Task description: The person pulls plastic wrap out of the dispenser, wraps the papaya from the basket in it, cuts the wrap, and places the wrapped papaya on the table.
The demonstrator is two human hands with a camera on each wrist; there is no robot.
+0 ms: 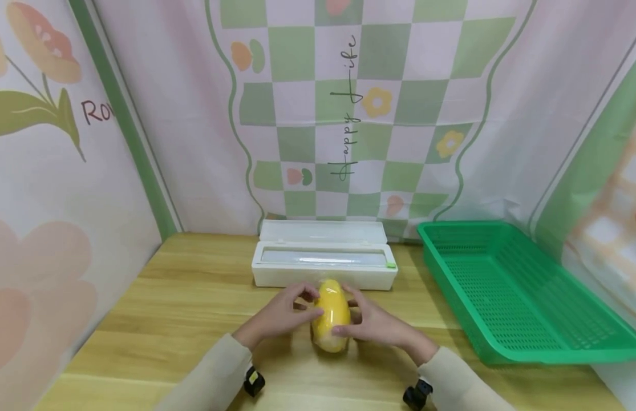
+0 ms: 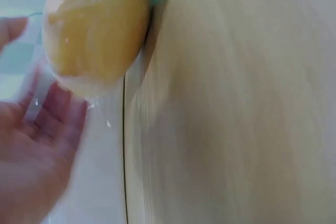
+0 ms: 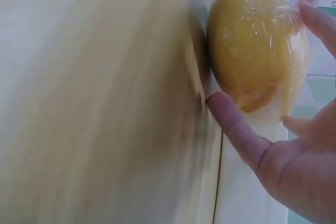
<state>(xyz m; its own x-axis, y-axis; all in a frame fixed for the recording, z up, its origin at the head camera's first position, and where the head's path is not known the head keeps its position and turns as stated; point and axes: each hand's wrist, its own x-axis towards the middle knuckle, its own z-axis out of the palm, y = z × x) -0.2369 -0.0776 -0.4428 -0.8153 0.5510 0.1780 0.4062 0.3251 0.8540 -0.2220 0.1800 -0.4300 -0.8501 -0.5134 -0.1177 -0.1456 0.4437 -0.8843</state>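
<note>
A yellow fruit (image 1: pixel 332 314), perhaps a mango, sits on the table between my two hands, covered in clear cling film. The film looks bunched and wrinkled on top in the right wrist view. My left hand (image 1: pixel 287 313) is at the fruit's left side with fingers relaxed and spread; in the left wrist view its palm (image 2: pixel 31 156) is apart from the fruit. My right hand (image 1: pixel 376 322) is spread at the right side, one fingertip touching the film in the right wrist view. Behind the fruit lies a white cling film dispenser (image 1: pixel 323 278), its lid raised.
A green plastic basket (image 1: pixel 482 342) stands on the right of the wooden table (image 1: pixel 194 319). The dispenser has a small green slider (image 1: pixel 391 265) at its right end. Patterned curtains (image 1: pixel 379 142) hang behind the table and at both sides.
</note>
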